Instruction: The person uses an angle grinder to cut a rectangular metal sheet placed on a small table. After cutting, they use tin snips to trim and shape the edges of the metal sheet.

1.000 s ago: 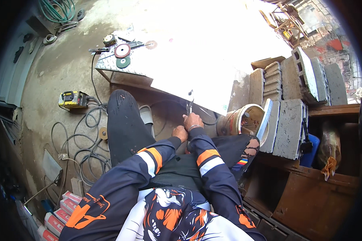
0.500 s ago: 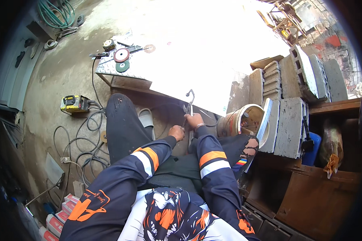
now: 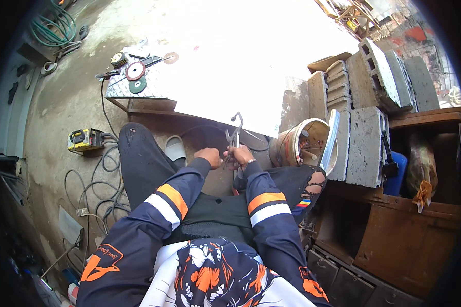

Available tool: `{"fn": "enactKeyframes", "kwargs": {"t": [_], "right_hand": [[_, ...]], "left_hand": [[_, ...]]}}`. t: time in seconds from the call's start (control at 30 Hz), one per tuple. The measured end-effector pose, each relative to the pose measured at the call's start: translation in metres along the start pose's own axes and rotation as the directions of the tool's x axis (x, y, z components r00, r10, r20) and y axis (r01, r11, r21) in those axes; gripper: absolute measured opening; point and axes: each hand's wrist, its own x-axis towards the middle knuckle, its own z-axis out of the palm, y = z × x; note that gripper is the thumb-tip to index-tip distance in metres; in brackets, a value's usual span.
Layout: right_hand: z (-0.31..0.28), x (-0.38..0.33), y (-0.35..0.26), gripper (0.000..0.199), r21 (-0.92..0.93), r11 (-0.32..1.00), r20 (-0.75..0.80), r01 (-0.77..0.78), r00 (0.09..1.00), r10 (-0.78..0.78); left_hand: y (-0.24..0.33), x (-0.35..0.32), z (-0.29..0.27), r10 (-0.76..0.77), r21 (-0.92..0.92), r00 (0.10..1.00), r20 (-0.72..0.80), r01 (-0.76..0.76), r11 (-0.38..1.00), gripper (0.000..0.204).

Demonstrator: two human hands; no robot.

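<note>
My right hand (image 3: 240,155) is closed around a grey, pliers-like metal tool (image 3: 234,139), held upright between my knees. Its upper part splits into narrow arms, and one ends in a curved hook; its exact kind is unclear. My left hand (image 3: 209,157) is a closed fist just left of it, with a small gap between them. Whatever those fingers grip, if anything, is hidden. Both hands are in front of the near edge of a low metal table (image 3: 153,106), whose top is mostly washed out by glare.
Grinding discs (image 3: 136,71) and a tape measure (image 3: 119,60) lie on the table's left end. A yellow-black machine (image 3: 85,139) with looped cables (image 3: 107,179) is on the floor at left. A bucket (image 3: 294,144) and concrete blocks (image 3: 366,146) stand at right, beside a wooden cabinet (image 3: 404,240).
My left hand has drawn left, away from my right hand and the tool. The right hand still grips the tool. The whole view has shifted, so the surroundings appear further left.
</note>
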Motion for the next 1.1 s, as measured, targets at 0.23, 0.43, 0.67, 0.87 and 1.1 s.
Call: {"fn": "enactKeyframes", "kwargs": {"t": [0.23, 0.43, 0.67, 0.87, 1.1], "right_hand": [[0.009, 0.003, 0.009, 0.024, -0.052, 0.997, -0.053, 0.048, 0.997, -0.051], [0.018, 0.013, 0.018, 0.028, -0.048, 0.99, -0.082, 0.129, 0.988, -0.133], [0.015, 0.024, 0.029, 0.028, -0.136, 0.968, -0.188, 0.21, 0.954, -0.234], [-0.004, 0.037, 0.04, 0.029, -0.243, 0.885, -0.092, 0.397, 0.899, -0.429], [-0.051, 0.055, 0.055, 0.031, -0.232, 0.912, 0.018, 0.338, 0.939, -0.343]], "left_hand": [[-0.036, 0.09, -0.096, 0.157, 0.064, 0.783, -0.602, -0.148, 0.987, 0.039], [-0.028, 0.139, -0.128, 0.094, 0.297, 0.941, -0.326, 0.008, 0.955, 0.078], [-0.02, 0.146, -0.127, 0.107, 0.361, 0.956, -0.273, -0.002, 0.933, 0.084], [-0.035, 0.154, -0.115, 0.109, 0.389, 0.925, -0.364, 0.044, 0.92, 0.086], [-0.037, 0.164, -0.082, 0.171, 0.24, 0.94, -0.294, -0.101, 0.966, 0.106]]}}
